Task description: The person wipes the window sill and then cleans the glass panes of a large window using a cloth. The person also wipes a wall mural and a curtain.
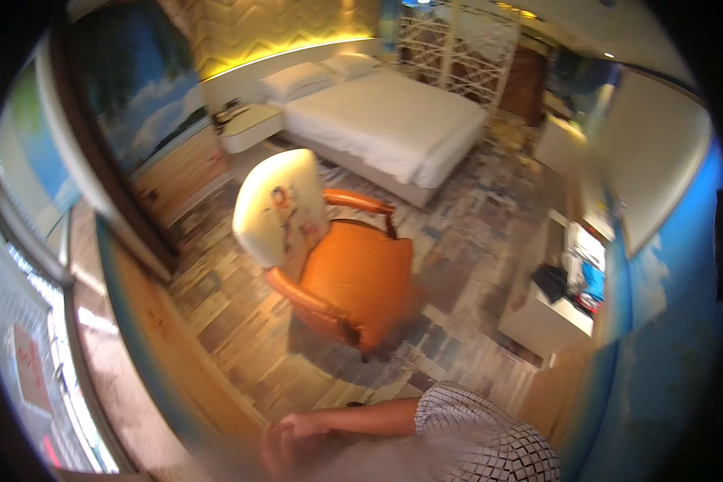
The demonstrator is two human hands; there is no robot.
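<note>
At the bottom, my bare right forearm comes out of a black-and-white checked sleeve (458, 410) and reaches leftwards. My right hand (301, 425) has its fingers bent; whether it holds anything is not clear. Against it lies a blurred skin-coloured shape, which looks like my left hand (271, 449), mostly hidden by blur. Beyond the hands stands an armchair with an orange seat (358, 259), wooden armrests (358, 200) and a pale, patterned backrest (283, 211). Neither hand touches the chair.
A bed with white bedding (391, 114) stands at the back, beside a white nightstand (253, 128). A low white cabinet (545, 325) on the right bears a dark item, papers and a blue item. A window ledge (111, 373) runs along the left. The floor (241, 325) is patchwork-patterned.
</note>
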